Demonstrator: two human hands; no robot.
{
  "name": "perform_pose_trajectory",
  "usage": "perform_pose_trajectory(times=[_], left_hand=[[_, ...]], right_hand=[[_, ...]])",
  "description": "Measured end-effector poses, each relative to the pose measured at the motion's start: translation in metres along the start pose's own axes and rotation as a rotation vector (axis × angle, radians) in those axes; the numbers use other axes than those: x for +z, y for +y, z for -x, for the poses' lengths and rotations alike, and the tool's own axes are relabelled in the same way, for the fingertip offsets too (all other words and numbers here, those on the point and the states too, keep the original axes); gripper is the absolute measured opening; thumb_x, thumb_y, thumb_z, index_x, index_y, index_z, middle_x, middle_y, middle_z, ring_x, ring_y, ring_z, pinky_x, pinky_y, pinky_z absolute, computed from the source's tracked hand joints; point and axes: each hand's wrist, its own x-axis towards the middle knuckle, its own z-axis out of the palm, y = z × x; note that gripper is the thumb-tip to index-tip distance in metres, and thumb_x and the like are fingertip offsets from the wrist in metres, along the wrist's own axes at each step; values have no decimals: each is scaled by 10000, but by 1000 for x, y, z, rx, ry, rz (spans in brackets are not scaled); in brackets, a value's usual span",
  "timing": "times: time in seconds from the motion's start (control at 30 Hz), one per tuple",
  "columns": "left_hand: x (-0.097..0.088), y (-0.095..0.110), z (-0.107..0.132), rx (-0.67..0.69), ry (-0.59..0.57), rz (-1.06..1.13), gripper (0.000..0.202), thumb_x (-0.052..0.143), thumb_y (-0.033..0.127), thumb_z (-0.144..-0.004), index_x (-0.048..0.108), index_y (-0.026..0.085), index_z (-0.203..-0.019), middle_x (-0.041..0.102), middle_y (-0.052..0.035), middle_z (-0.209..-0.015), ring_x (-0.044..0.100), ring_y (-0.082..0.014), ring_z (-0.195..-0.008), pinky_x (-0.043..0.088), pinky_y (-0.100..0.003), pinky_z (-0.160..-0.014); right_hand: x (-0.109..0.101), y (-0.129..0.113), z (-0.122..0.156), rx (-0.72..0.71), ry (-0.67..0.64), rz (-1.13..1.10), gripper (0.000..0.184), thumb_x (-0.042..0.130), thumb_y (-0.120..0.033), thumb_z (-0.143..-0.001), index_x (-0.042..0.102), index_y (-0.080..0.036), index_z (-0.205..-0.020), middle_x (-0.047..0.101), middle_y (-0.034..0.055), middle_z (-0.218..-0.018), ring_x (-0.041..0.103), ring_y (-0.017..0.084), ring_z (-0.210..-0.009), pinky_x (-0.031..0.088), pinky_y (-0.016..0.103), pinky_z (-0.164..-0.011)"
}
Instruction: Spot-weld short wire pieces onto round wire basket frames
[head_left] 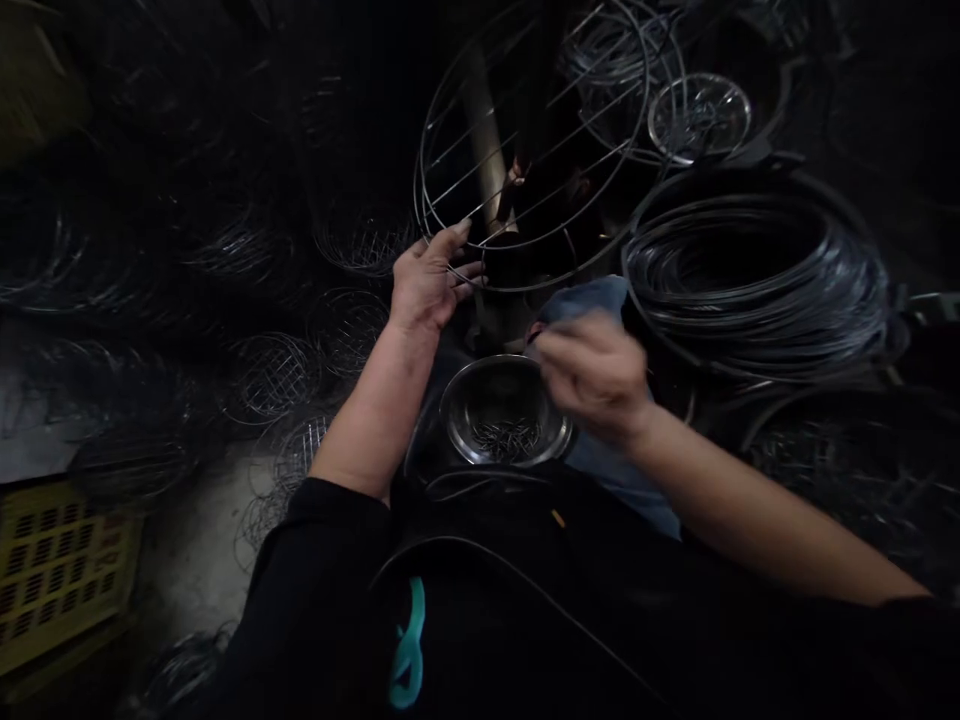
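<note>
My left hand (429,282) grips the near left rim of a round wire rack (525,246), thumb on top and fingers beneath. Thin parallel bars cross the rack's ring, which is tilted up ahead of me. Blurred by motion, my right hand (596,375) is closed with its fingers curled in, just above the right rim of a steel bowl (459,410). Whatever its fingers hold is hidden. Inside the bowl lies a heap of short metal pins (506,437). Behind the rack rises a pale bar (487,150), partly seen through its wires.
A large coil of wire (757,300) stands at the right. Behind it is another bowl of small metal pieces (699,118). Several round wire grids (274,375) lie at the left, near a yellow crate (64,570). A teal loop (407,660) lies against my dark clothing.
</note>
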Motion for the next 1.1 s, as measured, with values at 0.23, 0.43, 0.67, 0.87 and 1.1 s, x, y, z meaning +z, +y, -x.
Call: perform_pose_trajectory(times=[0.23, 0.43, 0.67, 0.87, 1.1], left_hand=[[2, 3, 13, 65, -27, -48, 343, 808, 361, -646, 594, 197, -858, 636, -65, -929, 672, -222, -806, 529, -330, -721], [0, 0, 18, 105, -64, -52, 341, 788, 333, -668, 565, 205, -892, 627, -58, -943, 672, -231, -845, 529, -359, -771], [1, -3, 23, 68, -51, -22, 366, 808, 318, -637, 570, 208, -892, 618, -41, -899, 671, -242, -876, 533, -348, -776], [-7, 1, 26, 28, -16, 29, 361, 807, 298, -636, 600, 210, -919, 623, -43, -891, 674, -237, -891, 526, -316, -764], [-11, 1, 23, 50, -44, -8, 369, 804, 319, -630, 586, 206, -905, 595, -16, -813, 674, -214, -816, 520, -328, -753]], right_hand=[[49, -31, 62, 320, -1072, -24, 268, 532, -136, -796, 736, -190, -960, 686, 78, -927, 635, 213, -947, 482, 273, -781], [72, -58, 46, 430, -1164, 114, 236, 553, -142, -797, 720, -81, -953, 706, 175, -979, 675, 288, -930, 513, 325, -730], [81, -63, 55, 517, -1132, 94, 235, 550, -118, -788, 726, -78, -939, 722, 189, -944, 691, 286, -915, 524, 322, -748], [59, -29, 57, 692, -956, -219, 266, 592, -113, -745, 715, -187, -968, 728, 39, -985, 673, 178, -933, 516, 228, -781], [47, -27, 63, 1348, -512, -947, 239, 629, -59, -723, 647, -113, -955, 609, -24, -515, 553, 108, -405, 378, 170, -345]])
